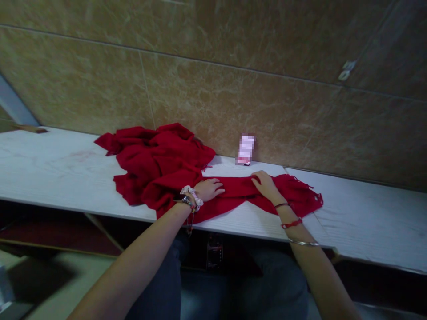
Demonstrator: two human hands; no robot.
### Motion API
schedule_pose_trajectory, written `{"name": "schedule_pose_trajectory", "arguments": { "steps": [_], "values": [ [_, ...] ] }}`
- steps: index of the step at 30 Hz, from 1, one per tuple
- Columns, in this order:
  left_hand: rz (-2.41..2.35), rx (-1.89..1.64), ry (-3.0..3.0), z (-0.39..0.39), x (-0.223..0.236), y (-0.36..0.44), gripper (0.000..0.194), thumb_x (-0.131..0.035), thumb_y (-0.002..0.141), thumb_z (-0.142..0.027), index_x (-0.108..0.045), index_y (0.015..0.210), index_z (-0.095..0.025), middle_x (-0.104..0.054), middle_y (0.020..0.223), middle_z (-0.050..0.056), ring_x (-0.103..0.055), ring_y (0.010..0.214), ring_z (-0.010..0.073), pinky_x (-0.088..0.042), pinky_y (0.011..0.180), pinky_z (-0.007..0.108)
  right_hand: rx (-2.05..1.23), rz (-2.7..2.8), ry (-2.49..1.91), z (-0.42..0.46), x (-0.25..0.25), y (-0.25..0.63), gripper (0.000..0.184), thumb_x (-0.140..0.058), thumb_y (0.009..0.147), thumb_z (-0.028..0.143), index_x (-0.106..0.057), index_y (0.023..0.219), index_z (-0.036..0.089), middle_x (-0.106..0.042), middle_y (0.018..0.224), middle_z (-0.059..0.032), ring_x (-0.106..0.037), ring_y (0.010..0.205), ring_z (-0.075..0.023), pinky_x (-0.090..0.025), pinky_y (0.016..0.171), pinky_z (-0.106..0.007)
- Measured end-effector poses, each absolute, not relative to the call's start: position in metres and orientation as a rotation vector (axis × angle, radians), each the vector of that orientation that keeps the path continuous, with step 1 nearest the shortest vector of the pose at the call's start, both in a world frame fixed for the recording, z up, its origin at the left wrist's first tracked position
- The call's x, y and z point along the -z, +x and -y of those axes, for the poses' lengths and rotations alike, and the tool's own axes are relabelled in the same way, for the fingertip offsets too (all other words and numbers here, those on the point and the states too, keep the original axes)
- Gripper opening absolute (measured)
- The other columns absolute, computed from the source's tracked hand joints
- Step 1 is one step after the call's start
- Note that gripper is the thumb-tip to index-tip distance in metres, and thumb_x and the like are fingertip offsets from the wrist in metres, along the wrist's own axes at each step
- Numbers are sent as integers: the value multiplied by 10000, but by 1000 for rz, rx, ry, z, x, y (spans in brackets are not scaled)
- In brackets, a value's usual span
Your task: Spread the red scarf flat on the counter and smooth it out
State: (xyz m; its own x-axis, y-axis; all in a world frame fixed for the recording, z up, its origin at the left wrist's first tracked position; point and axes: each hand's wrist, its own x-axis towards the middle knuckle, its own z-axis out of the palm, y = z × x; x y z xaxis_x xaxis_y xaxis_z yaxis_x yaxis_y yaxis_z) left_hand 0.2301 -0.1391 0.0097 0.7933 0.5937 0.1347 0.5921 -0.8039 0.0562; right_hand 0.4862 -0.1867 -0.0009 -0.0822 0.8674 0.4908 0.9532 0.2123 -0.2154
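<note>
Fingers [218,185] of left hand [206,190] lie loosely spread; right hand [267,185] curls, grip unclear.
Red cloth [170,155] seems soft and light, best held along its far edge.

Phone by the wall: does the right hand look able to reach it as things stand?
Probably yes: the right hand is on the red cloth, close to the phone, and nothing visible blocks the way between hand and phone.
</note>
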Motion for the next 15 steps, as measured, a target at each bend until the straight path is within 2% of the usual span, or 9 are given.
{"name": "schedule_pose_trajectory", "arguments": {
  "steps": [5,10,13,15],
  "values": [
    [-1163,-276,2915,124,-1,223,393,-276,914,-343,-553,1123,-159,-535,1208,76,-464,1135,151,-365,938,264,154,2064,-1628,195,20,475,350,-386,846,303,-512,1133,146,-529,1125,-138,-456,1090,-225,-390,923,-413],
    [-1250,-219,2960,120,-5,220,321,-372,871,-273,-547,1117,-161,-524,1214,95,-485,1110,186,-399,912,314,206,1982,-1571,223,25,497,388,-402,826,319,-471,1186,192,-495,1179,-121,-425,1139,-240,-334,982,-469],
    [-1103,-331,3083,136,-14,229,285,-392,858,-237,-566,1077,-178,-519,1210,98,-459,1134,204,-366,942,362,245,1974,-1651,242,25,509,416,-421,806,311,-464,1199,184,-484,1189,-128,-411,1150,-253,-323,987,-477],
    [-896,-376,3108,150,-20,236,331,-376,876,-312,-519,1153,-202,-468,1270,92,-420,1174,198,-326,975,364,266,1984,-1694,253,25,511,429,-415,805,311,-465,1202,158,-480,1199,-140,-399,1159,-253,-310,998,-465]
  ]
}}
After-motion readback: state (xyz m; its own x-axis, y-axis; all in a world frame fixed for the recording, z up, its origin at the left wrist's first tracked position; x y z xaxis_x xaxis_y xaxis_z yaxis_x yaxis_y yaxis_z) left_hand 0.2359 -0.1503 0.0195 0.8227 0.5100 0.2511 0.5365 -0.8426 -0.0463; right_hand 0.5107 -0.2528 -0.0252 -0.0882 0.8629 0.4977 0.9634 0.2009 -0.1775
